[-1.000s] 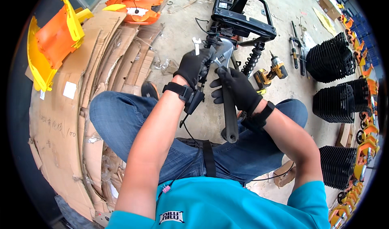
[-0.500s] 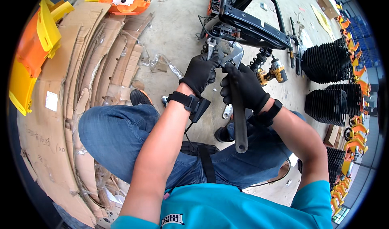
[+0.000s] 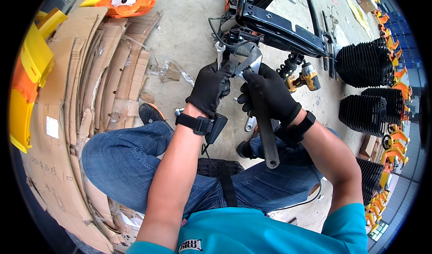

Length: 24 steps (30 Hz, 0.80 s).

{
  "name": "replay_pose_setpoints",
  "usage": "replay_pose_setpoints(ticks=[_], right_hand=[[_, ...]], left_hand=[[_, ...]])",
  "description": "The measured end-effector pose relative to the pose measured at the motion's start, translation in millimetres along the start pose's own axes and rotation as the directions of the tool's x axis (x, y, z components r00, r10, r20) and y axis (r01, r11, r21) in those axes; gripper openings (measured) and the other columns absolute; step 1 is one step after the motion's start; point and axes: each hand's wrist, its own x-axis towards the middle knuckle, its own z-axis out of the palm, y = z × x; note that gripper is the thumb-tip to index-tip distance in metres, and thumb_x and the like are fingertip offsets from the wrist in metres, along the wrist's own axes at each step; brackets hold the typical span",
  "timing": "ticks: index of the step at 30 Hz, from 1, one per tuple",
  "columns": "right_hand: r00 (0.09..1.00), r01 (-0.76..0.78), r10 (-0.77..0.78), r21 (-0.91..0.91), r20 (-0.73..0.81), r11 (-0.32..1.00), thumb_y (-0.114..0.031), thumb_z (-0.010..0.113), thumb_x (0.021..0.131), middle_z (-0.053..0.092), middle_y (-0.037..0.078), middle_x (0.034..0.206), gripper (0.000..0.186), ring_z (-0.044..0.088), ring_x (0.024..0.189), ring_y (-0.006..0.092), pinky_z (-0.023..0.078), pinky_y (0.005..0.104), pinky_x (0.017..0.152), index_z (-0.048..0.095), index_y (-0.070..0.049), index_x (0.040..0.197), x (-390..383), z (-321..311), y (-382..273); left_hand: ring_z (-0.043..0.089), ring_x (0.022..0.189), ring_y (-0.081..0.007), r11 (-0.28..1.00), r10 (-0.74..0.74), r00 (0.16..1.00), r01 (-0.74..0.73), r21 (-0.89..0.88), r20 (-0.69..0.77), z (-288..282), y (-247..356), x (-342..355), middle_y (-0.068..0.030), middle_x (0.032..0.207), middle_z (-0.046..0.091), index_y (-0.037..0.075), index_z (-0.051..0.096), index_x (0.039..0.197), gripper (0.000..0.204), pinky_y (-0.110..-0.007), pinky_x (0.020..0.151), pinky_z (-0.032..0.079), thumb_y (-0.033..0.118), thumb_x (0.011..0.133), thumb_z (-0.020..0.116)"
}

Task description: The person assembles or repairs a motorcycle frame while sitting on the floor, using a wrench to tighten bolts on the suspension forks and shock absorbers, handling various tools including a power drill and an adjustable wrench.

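My left hand [image 3: 209, 86], in a black glove, is closed round a small silver wrench [image 3: 220, 48] whose head sticks up past the fingers. My right hand [image 3: 273, 94], gloved the same way, grips a large adjustable wrench [image 3: 266, 135]. Its dark handle slants down toward my lap, and its silver jaws [image 3: 254, 57] point up and away. Both wrench heads are close to the near end of a black metal frame [image 3: 281, 24] with cables and mechanical parts. What the jaws touch, if anything, I cannot make out.
A yellow-black power driver [image 3: 309, 76] stands right of my right hand, beside a coil-spring shock absorber [image 3: 288, 67]. Another wrench [image 3: 250, 123] lies between my feet. Flattened cardboard [image 3: 67, 96] and orange-yellow panels [image 3: 33, 69] lie left; stacked black baskets [image 3: 363, 65] stand right.
Both hands have shifted slightly left and nearer to me with their wrenches. The whole view has turned a little, and both grips stay closed.
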Motion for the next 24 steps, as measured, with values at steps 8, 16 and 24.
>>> replay_pose_setpoints(ticks=[8, 16, 24], right_hand=[[1.000, 0.011, -0.011, -0.066, -0.006, 0.998, -0.032, 0.053, 0.095, 0.057, 0.008, 0.076, 0.036, 0.064, 0.056, 0.0182, 0.055, 0.0299, 0.047, 0.046, 0.001, 0.105, -3, 0, -1], [0.999, 0.015, -0.018, 0.067, 0.042, 0.998, -0.032, 0.049, 0.096, 0.056, 0.008, 0.071, 0.033, 0.063, 0.056, 0.0176, 0.054, 0.0305, 0.046, 0.047, 0.000, 0.104, -8, 5, 1], [0.981, 0.195, -0.195, -0.186, 0.018, 0.963, -0.030, 0.049, 0.096, 0.058, 0.009, 0.075, 0.032, 0.063, 0.057, 0.0189, 0.053, 0.0312, 0.047, 0.050, 0.001, 0.101, 7, -6, 8]], left_hand=[[0.037, 0.044, -0.0045, 0.999, 0.050, 0.998, -0.049, -0.015, 0.033, 3, 3, -3, 0.0046, 0.055, 0.043, 0.010, 0.056, 0.082, 0.020, -0.021, 0.040, 0.028, 0.026, 0.092, 0.061], [0.036, 0.044, -0.0047, 0.998, 0.048, 0.999, -0.047, -0.033, 0.009, -5, -1, -3, 0.0057, 0.057, 0.043, 0.009, 0.058, 0.085, 0.021, -0.021, 0.042, 0.028, 0.028, 0.089, 0.065], [0.035, 0.043, -0.0035, 0.997, 0.078, 0.994, -0.077, 0.019, -0.075, 6, 1, -1, 0.0068, 0.055, 0.043, 0.011, 0.060, 0.078, 0.018, -0.021, 0.040, 0.026, 0.026, 0.088, 0.065]])
